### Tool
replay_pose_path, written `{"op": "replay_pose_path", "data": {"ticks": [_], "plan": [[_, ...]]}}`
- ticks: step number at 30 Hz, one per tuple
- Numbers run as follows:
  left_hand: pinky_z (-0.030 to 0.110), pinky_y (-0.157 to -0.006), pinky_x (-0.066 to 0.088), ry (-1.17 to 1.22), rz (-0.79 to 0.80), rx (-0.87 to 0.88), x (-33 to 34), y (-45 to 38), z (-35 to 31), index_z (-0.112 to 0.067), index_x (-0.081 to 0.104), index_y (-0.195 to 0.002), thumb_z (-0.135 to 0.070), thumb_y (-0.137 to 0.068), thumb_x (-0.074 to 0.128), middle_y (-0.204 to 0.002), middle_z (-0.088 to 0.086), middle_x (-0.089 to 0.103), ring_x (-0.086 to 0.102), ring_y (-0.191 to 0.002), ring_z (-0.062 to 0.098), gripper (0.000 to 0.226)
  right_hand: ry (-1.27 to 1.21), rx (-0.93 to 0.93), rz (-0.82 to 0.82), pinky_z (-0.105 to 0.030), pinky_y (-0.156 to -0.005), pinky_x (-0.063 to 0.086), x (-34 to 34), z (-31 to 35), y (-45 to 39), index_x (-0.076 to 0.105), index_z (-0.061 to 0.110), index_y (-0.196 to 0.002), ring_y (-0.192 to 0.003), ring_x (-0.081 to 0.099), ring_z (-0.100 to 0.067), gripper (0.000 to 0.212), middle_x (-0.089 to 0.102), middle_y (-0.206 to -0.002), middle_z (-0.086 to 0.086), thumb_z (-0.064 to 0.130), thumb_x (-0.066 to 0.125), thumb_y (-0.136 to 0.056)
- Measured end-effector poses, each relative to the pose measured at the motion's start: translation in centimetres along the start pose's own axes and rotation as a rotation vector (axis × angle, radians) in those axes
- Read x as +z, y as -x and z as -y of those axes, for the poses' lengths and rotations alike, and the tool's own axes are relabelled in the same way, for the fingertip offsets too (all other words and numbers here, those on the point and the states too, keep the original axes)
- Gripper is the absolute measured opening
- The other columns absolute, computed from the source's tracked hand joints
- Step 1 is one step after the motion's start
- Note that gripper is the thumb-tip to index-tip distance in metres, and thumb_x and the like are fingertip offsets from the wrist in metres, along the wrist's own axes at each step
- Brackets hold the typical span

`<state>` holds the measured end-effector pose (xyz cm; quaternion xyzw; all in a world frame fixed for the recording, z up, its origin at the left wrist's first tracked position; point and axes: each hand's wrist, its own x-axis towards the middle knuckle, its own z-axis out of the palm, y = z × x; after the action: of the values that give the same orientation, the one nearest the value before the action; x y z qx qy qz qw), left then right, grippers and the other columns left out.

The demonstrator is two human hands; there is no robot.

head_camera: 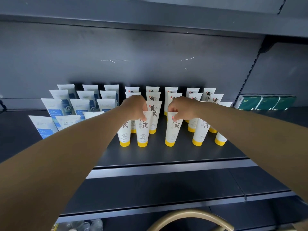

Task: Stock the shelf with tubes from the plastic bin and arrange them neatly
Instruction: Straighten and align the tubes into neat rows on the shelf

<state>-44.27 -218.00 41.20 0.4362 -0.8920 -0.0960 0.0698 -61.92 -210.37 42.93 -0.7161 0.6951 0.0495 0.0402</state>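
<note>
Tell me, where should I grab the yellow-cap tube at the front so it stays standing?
Probably pinch its flat crimped top edge, coming from above and the front. The yellow-cap tube stands on its cap with neighbours close beside it, so only the top is free. The left hand pinches it that way.

Left hand (135,106) pinches the crimped top of one yellow-capped tube (142,130); right hand (180,107) pinches another tube (172,129). Both stand cap-down in the front row on the dark shelf (166,154). Blue-labelled tubes (55,110) stand left; green packs (266,102) sit far right.
</note>
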Motion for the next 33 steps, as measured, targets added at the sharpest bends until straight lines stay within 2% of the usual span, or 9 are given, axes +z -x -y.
{"op": "replay_pose_path", "data": {"ticks": [4, 6, 9, 14, 17, 20, 28, 31, 33], "plan": [[0.037, -0.094, 0.05, 0.002, -0.019, 0.006, 0.2, 0.1, -0.7, -0.008, 0.062, -0.119, -0.02, -0.077, 0.075, -0.117, 0.009, 0.066, 0.062, -0.104, 0.025, 0.046, 0.013, 0.011, 0.001, -0.023, -0.059, 0.038, -0.3, -0.8, 0.5, 0.063, 0.009, -0.083, -0.079, 0.055, -0.019, 0.009, 0.057, -0.08, 0.0, 0.017, 0.067, -0.085], [0.037, -0.094, 0.05, -0.002, -0.012, 0.024, 0.1, 0.0, -1.2, -0.008, 0.063, -0.119, -0.02, -0.077, 0.075, -0.117, 0.009, 0.066, 0.061, -0.105, 0.025, 0.045, 0.008, 0.024, 0.004, -0.021, -0.055, 0.033, -0.6, -1.5, 0.7, 0.051, 0.021, -0.064, -0.068, 0.049, -0.014, 0.027, 0.048, -0.068, 0.007, 0.015, 0.067, -0.085], [0.036, -0.094, 0.049, 0.034, -0.009, 0.035, -0.1, -0.2, -2.2, -0.007, 0.063, -0.119, -0.02, -0.078, 0.074, -0.118, 0.01, 0.065, 0.06, -0.106, 0.025, 0.045, -0.005, 0.032, 0.004, -0.021, -0.053, 0.03, -1.0, -2.1, 1.1, 0.04, 0.024, -0.056, -0.059, 0.041, -0.011, 0.04, 0.041, -0.062, 0.007, 0.013, 0.068, -0.084], [0.033, -0.089, 0.05, 0.04, 0.033, 0.076, 0.1, -0.6, -3.7, -0.008, 0.067, -0.113, -0.02, -0.079, 0.073, -0.11, 0.008, 0.068, 0.062, -0.1, 0.023, 0.037, -0.004, 0.045, 0.024, -0.022, -0.053, 0.03, -0.6, -2.9, 1.4, 0.044, 0.018, -0.058, -0.057, 0.039, -0.011, 0.035, 0.042, -0.061, 0.003, 0.013, 0.068, -0.083], [0.031, -0.087, 0.051, 0.042, 0.033, 0.088, 0.6, -0.8, -4.2, -0.009, 0.068, -0.112, -0.019, -0.079, 0.072, -0.108, 0.007, 0.069, 0.063, -0.099, 0.022, 0.034, 0.029, 0.033, 0.021, -0.023, -0.056, 0.034, 0.0, -2.8, 1.2, 0.059, 0.008, -0.079, -0.07, 0.047, -0.016, 0.012, 0.051, -0.073, 0.001, 0.015, 0.067, -0.085], [0.032, -0.088, 0.051, 0.035, 0.045, 0.096, 0.5, -0.8, -4.4, -0.01, 0.067, -0.114, -0.019, -0.08, 0.071, -0.111, 0.007, 0.069, 0.063, -0.099, 0.022, 0.035, 0.016, 0.026, 0.001, -0.025, -0.064, 0.041, 0.3, -2.8, 0.9, 0.064, 0.007, -0.098, -0.081, 0.054, -0.018, 0.015, 0.061, -0.091, -0.003, 0.015, 0.066, -0.085], [0.033, -0.088, 0.052, 0.0, 0.051, 0.099, 0.6, -0.6, -4.6, -0.01, 0.067, -0.114, -0.019, -0.081, 0.07, -0.11, 0.007, 0.069, 0.063, -0.098, 0.022, 0.034, 0.008, 0.024, 0.025, -0.019, -0.055, 0.035, -0.3, -3.0, 1.2, 0.064, 0.012, -0.092, -0.077, 0.053, -0.016, 0.008, 0.056, -0.082, 0.002, 0.015, 0.066, -0.085], [0.033, -0.088, 0.053, -0.02, 0.039, 0.093, 0.6, -0.5, -4.5, -0.01, 0.067, -0.115, -0.021, -0.081, 0.07, -0.111, 0.007, 0.069, 0.063, -0.098, 0.022, 0.035, 0.013, 0.037, 0.027, -0.018, -0.053, 0.033, -0.8, -2.9, 1.5, 0.061, 0.012, -0.084, -0.067, 0.048, -0.013, 0.004, 0.052, -0.073, 0.004, 0.011, 0.065, -0.085], [0.032, -0.088, 0.053, -0.03, 0.029, 0.081, 0.7, -0.4, -4.5, -0.009, 0.066, -0.116, -0.02, -0.081, 0.07, -0.112, 0.008, 0.068, 0.063, -0.099, 0.022, 0.036, 0.016, 0.045, 0.024, -0.018, -0.052, 0.031, -0.9, -2.8, 1.7, 0.06, 0.013, -0.073, -0.062, 0.044, -0.011, 0.013, 0.049, -0.07, 0.004, 0.009, 0.065, -0.085]]}}
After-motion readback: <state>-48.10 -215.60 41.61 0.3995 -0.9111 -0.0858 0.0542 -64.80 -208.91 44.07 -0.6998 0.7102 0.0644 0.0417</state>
